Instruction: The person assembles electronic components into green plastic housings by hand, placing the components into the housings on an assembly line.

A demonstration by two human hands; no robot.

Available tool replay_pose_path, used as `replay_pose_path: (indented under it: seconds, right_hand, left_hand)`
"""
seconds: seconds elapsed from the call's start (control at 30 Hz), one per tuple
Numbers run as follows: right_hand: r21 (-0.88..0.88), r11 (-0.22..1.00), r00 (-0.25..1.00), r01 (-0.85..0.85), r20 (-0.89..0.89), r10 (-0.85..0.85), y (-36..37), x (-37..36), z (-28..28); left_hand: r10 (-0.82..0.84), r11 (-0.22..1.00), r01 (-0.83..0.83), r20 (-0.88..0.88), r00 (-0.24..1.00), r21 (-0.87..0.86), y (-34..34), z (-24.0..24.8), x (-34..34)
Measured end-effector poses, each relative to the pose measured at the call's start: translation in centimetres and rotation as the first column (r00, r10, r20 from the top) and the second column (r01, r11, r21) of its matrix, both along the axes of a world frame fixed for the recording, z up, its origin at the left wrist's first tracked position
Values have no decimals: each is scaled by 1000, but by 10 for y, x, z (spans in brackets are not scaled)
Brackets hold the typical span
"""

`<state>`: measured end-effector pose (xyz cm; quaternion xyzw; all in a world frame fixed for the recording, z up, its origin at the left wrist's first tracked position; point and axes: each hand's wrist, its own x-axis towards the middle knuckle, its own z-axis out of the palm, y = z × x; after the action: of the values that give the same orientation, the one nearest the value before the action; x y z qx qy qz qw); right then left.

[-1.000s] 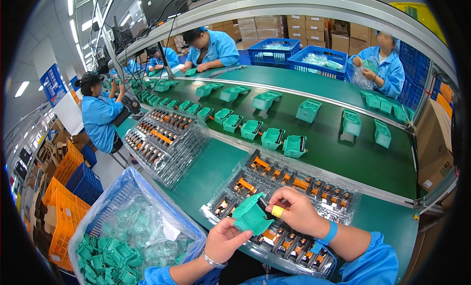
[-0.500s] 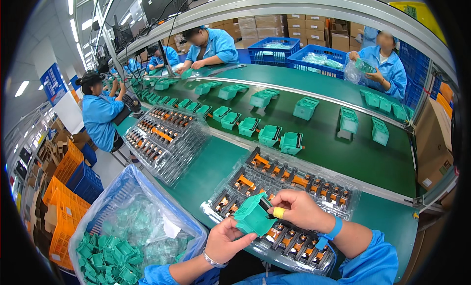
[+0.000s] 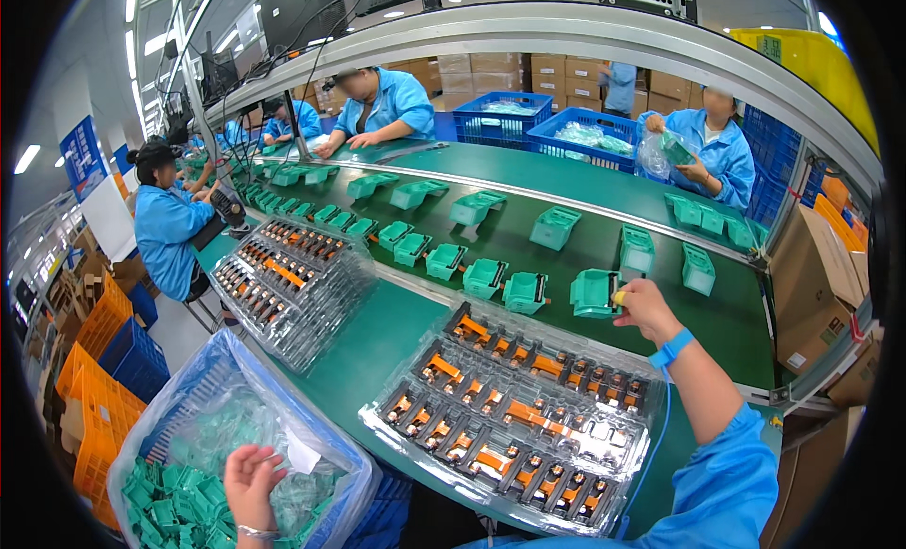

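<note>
My right hand (image 3: 645,309) reaches out over the dark green conveyor belt (image 3: 566,256) and grips a green plastic housing (image 3: 595,293) at the near edge of the belt, in line with a row of similar green housings (image 3: 484,277). A blue strap circles that wrist. My left hand (image 3: 249,483) is down at the lower left, fingers spread, resting in a blue bin lined with clear plastic (image 3: 203,417) full of loose green parts (image 3: 175,506). Between the hands lies a clear blister tray (image 3: 510,412) holding several black and orange components.
A stack of similar filled trays (image 3: 283,275) sits to the left on the green bench. Other people in blue smocks (image 3: 377,105) work along the belt. Blue crates (image 3: 500,119) stand at the back; cardboard boxes (image 3: 812,285) at right; orange crates (image 3: 90,370) at far left.
Both hands held a green housing together over the tray. Now my right hand has carried it out to the belt and my left hand has dropped into the blue bin.
</note>
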<state>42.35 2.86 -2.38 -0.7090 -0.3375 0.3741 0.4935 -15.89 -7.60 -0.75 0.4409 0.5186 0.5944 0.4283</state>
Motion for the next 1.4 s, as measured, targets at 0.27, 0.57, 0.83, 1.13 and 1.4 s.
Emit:
replay_pose_path:
  seconds: [0.27,0.57,0.83,1.13,1.4]
  right_hand:
    - [-114,993,995,-30,-94,19,59,5,-43]
    - [-192,972,990,-134,-60,125,78,-21,-51]
    - [-163,984,960,-66,259,107,23,-11,-13]
    - [-50,991,939,123,329,-99,-79,158,-34]
    - [-46,997,943,67,328,-49,-79,-12,24]
  left_hand:
    - [239,922,-290,-212,948,-256,-58,-34,-85]
    - [-399,860,-8,-684,611,-509,-47,-34,-99]
    - [-655,752,361,-689,312,-551,-1,-87,-97]
    - [-710,645,432,-704,33,-630,40,-136,-56]
    - [-745,557,352,-640,-187,-752,35,-140,-62]
